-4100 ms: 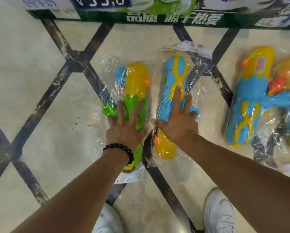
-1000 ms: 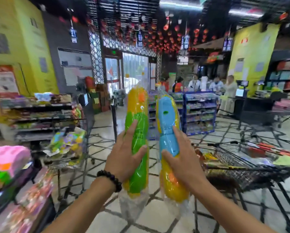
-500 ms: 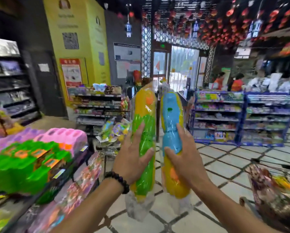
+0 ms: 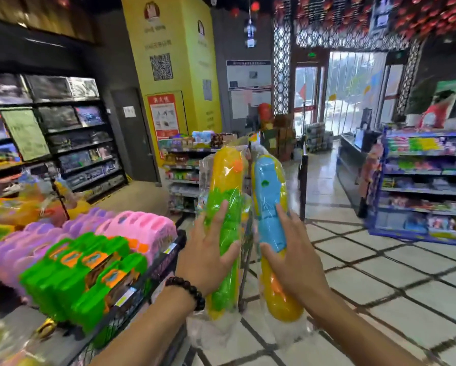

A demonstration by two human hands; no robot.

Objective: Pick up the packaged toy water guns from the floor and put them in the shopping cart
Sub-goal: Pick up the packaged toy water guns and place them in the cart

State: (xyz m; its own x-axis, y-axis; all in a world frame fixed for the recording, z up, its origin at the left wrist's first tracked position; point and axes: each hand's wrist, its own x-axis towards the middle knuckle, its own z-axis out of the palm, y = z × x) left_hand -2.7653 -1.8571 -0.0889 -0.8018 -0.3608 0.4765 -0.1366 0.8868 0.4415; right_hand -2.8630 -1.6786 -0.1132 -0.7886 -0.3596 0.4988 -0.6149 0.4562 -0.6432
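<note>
left hand (image 4: 208, 256) gripping green-yellow water gun (image 4: 225, 207) upright, right hand (image 4: 291, 256) gripping blue-yellow water gun (image 4: 270, 207) beside it

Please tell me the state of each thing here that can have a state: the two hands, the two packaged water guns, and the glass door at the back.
left hand: grips the green and yellow water gun
right hand: grips the blue and yellow water gun
green and yellow water gun: upright, in its clear bag
blue and yellow water gun: upright, in its clear bag
glass door: cannot tell whether open
</note>
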